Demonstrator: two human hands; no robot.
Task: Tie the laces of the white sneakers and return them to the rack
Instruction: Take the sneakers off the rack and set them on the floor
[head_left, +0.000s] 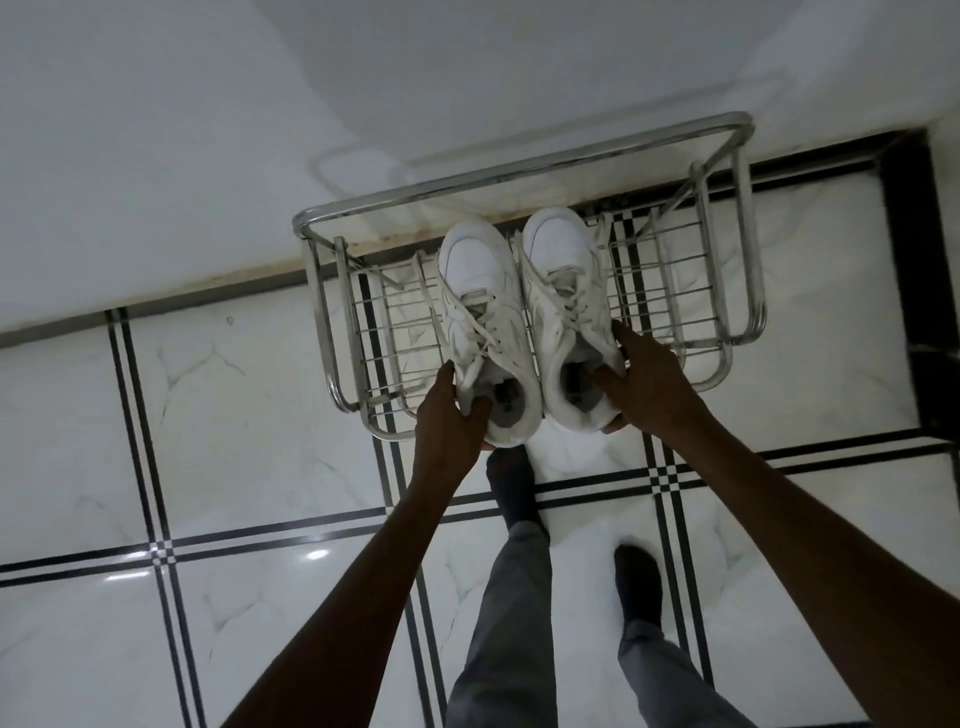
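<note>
Both hands are on the shoes at the heel end. The left hand (452, 410) has its grip closed around the collar of the left sneaker (485, 332), thumb hooked into the opening and fingers wrapped under the heel; the right hand (644, 379) does the same on the right sneaker (569, 317), thumb inside the mouth, fingers spread along the outer side. So each grip is curled firmly onto its own shoe, one apiece. The pair sits side by side, touching along the inner edges, toes pointing away from the person toward the wall (208, 130), heels nearest the body. Their long axes run straight out from the hands, across the wires of the metal rack (519, 171). The shoes are over the rack's wire shelf; whether their soles rest on it or hover just above, I cannot tell. The laces (478, 322) look loose, with ends trailing over the left shoe's side and no bow showing on either one, so my read is the tying has not been done. That would make the coming move a pull straight back along that heel-to-toe line, toward the body. Below, socked feet (511, 483) stand on the glossy tiled floor (249, 395), just short of the rack's front rail.
</note>
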